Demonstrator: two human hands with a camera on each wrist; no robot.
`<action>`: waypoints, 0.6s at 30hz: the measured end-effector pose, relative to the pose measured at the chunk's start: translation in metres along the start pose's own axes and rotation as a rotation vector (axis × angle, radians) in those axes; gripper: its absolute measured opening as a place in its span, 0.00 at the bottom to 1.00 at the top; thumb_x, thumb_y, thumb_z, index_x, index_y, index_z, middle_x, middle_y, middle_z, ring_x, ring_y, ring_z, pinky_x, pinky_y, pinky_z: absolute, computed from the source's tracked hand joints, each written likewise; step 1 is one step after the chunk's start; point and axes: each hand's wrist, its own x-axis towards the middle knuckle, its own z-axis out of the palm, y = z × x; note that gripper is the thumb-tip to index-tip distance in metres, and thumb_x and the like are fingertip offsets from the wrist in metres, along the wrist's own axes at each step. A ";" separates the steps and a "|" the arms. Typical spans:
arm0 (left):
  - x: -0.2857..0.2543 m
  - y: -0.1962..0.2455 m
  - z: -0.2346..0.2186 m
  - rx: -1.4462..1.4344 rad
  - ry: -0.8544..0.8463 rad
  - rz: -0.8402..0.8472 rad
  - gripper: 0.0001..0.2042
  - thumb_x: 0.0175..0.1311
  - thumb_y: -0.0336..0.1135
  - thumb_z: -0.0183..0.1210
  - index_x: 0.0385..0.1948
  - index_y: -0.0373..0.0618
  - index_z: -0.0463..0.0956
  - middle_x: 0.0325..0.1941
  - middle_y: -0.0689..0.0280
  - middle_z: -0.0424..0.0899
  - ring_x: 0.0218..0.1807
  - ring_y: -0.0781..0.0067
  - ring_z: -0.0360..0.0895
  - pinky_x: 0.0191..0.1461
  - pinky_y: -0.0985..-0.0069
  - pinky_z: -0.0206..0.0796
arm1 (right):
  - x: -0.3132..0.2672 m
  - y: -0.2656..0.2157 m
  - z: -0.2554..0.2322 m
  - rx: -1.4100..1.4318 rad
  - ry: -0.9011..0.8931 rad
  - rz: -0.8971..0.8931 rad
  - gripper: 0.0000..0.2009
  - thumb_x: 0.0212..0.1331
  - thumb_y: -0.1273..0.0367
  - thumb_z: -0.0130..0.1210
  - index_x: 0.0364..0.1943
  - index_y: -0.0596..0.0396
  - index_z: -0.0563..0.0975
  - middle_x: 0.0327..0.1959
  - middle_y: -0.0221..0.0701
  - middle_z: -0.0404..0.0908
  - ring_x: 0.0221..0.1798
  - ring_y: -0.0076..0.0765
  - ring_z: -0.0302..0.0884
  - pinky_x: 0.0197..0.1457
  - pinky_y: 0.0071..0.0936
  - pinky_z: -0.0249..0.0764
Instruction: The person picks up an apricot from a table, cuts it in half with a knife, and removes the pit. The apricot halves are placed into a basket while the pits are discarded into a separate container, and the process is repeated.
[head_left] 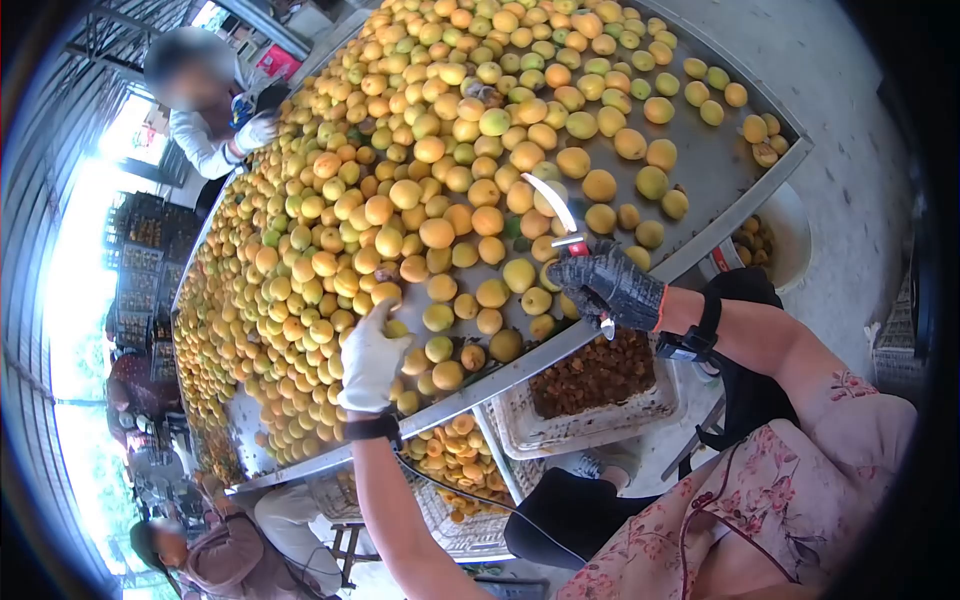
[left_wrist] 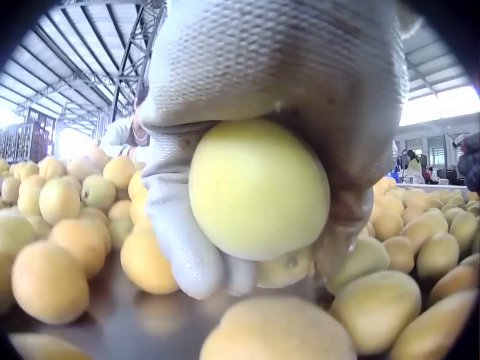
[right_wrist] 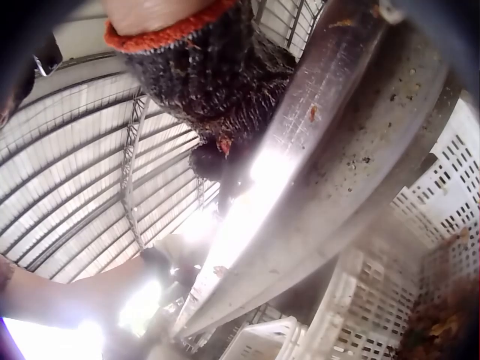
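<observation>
My left hand point(head_left: 373, 358), in a white glove, is over the near edge of a large heap of apricots point(head_left: 400, 200) on a metal table point(head_left: 715, 195). In the left wrist view its curled fingers hold a pale yellow-green apricot point(left_wrist: 259, 191) against the palm. To the right, my right hand point(head_left: 612, 285), in a dark grey glove with an orange cuff, grips a curved-blade knife point(head_left: 555, 203) above the table's rim. The blade points up and away over the fruit. The right wrist view shows this glove point(right_wrist: 210, 82) beside the metal rim, the knife out of sight.
Below the rim stand a white crate point(head_left: 665, 412) with brown pieces and another crate point(head_left: 480, 545) with split apricots. A pale bucket point(head_left: 800, 235) with fruit is at the right. One person point(head_left: 205, 140) works across the table; another point(head_left: 235, 560) sits at lower left.
</observation>
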 end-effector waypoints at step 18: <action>-0.278 -0.257 -0.068 -0.268 0.939 -0.901 0.34 0.56 0.33 0.61 0.65 0.48 0.56 0.54 0.58 0.69 0.48 0.61 0.72 0.39 0.72 0.74 | 0.007 0.013 0.010 -0.033 -0.177 -0.017 0.14 0.63 0.63 0.50 0.20 0.51 0.69 0.08 0.25 0.63 0.08 0.23 0.60 0.13 0.21 0.63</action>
